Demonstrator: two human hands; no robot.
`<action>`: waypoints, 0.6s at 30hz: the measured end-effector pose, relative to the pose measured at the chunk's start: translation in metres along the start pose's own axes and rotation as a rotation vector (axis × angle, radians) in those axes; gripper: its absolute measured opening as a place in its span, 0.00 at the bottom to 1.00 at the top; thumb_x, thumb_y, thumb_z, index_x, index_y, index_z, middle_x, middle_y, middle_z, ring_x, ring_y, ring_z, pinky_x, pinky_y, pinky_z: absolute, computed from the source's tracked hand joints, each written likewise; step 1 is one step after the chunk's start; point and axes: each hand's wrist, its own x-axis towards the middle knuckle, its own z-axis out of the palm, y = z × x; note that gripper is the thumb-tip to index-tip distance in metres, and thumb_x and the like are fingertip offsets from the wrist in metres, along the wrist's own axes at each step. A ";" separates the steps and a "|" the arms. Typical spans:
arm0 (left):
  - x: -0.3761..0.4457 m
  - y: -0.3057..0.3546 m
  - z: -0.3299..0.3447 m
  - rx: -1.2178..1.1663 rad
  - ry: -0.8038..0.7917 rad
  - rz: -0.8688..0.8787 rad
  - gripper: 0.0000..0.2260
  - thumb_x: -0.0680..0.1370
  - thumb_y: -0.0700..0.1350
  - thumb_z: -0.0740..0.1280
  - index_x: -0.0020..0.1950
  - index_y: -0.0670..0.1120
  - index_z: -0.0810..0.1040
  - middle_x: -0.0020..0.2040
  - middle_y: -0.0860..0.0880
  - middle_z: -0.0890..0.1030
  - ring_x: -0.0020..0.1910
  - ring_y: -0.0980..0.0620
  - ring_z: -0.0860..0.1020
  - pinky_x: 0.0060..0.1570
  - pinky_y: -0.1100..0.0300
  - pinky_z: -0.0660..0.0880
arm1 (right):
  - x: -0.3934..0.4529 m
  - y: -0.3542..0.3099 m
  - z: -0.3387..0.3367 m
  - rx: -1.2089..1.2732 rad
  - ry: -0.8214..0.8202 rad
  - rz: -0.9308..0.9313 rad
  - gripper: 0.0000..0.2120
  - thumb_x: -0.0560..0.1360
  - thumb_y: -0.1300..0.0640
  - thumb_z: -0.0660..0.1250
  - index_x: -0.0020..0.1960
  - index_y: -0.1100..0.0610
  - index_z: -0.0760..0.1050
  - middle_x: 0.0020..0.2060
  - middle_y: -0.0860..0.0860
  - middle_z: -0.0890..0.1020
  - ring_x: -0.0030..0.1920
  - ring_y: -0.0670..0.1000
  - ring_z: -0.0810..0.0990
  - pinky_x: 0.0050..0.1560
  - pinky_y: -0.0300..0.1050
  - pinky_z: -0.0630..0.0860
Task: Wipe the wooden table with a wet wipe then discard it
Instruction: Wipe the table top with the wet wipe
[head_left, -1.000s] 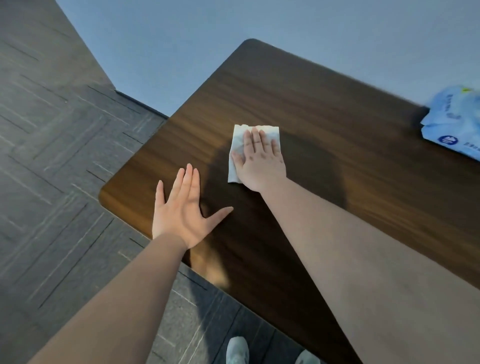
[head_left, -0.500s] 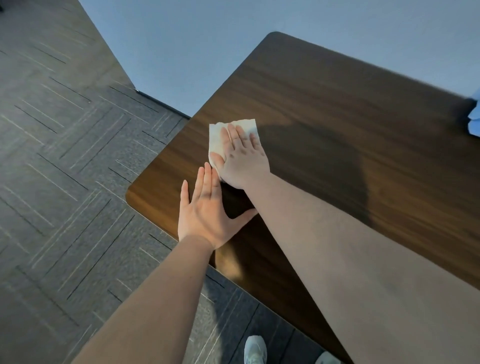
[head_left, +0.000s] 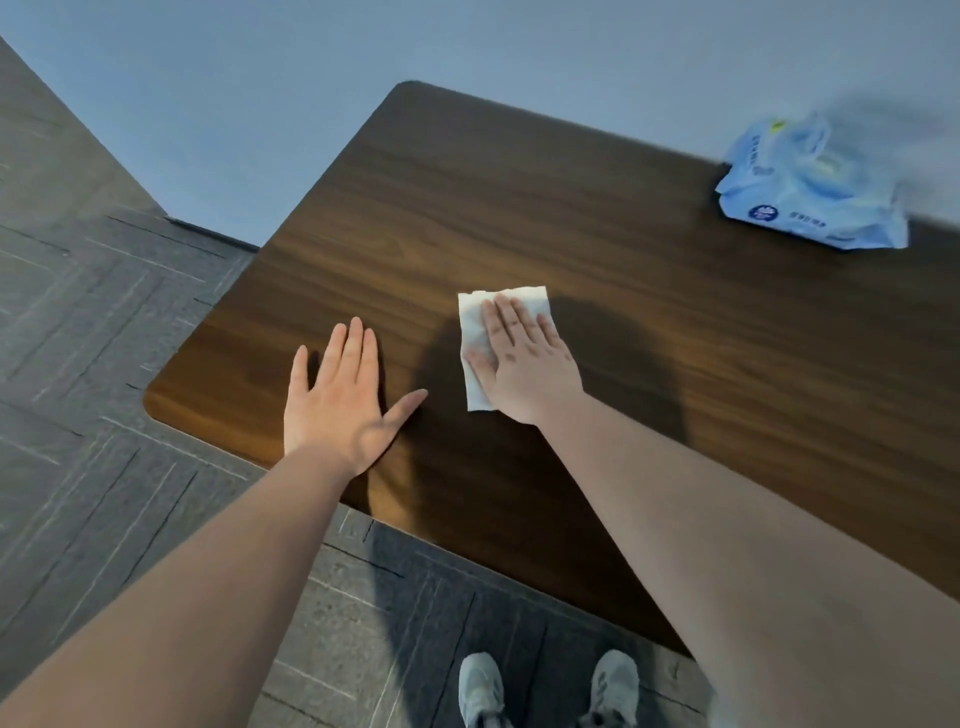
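Right hand (head_left: 524, 364) lies flat, palm down, on the wet wipe (head_left: 480, 332), pressing it to the table (head_left: 571, 208). No grip as such: fingers straight and together, nothing pinched. The wipe is white, roughly rectangular, about mid-table and slightly toward the near edge. Only its 9 and 12 o'clock margins show; the rest is under the palm and fingers, so the fold count and the far-right edge can't be made out.

Left hand (head_left: 343, 400) is flat on bare wood at 9 o'clock of the wipe, near but apart, fingers extended, thumb splayed toward the wipe. It holds nothing and is wide open.

Wipes pack (head_left: 810, 192), light blue, sits at 2 o'clock near the table's far edge, well apart from both hands. It is motion-blurred: the print is unreadable, and whether the flap is open or closed I can't tell.

The table's right side is cut off by the frame, and its near-right edge is hidden behind the right forearm. An arm shadow darkens the wood around the wipe, so any wet streaks are hard to read.

Shoes (head_left: 483, 686) at 6 o'clock on the grey floor (head_left: 104, 364), partly cut by the bottom edge. Plain wall (head_left: 208, 104) behind.
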 end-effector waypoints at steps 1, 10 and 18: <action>-0.002 0.010 -0.003 0.006 -0.003 0.033 0.41 0.72 0.72 0.37 0.78 0.47 0.41 0.79 0.50 0.41 0.77 0.51 0.38 0.73 0.46 0.40 | -0.012 0.014 0.000 0.001 0.006 0.037 0.31 0.80 0.39 0.39 0.77 0.53 0.36 0.77 0.49 0.39 0.76 0.48 0.36 0.74 0.48 0.35; -0.005 0.160 -0.009 -0.001 -0.025 0.354 0.37 0.74 0.71 0.39 0.78 0.53 0.41 0.79 0.51 0.40 0.76 0.51 0.37 0.74 0.46 0.40 | -0.129 0.175 -0.001 -0.004 0.023 0.392 0.31 0.79 0.38 0.37 0.76 0.52 0.33 0.77 0.49 0.37 0.76 0.48 0.36 0.72 0.46 0.33; -0.026 0.322 -0.005 0.023 -0.057 0.624 0.36 0.75 0.70 0.44 0.78 0.55 0.41 0.79 0.52 0.40 0.76 0.53 0.38 0.74 0.48 0.41 | -0.250 0.312 0.001 0.065 0.077 0.691 0.31 0.80 0.39 0.38 0.77 0.53 0.36 0.77 0.49 0.40 0.76 0.48 0.39 0.72 0.45 0.34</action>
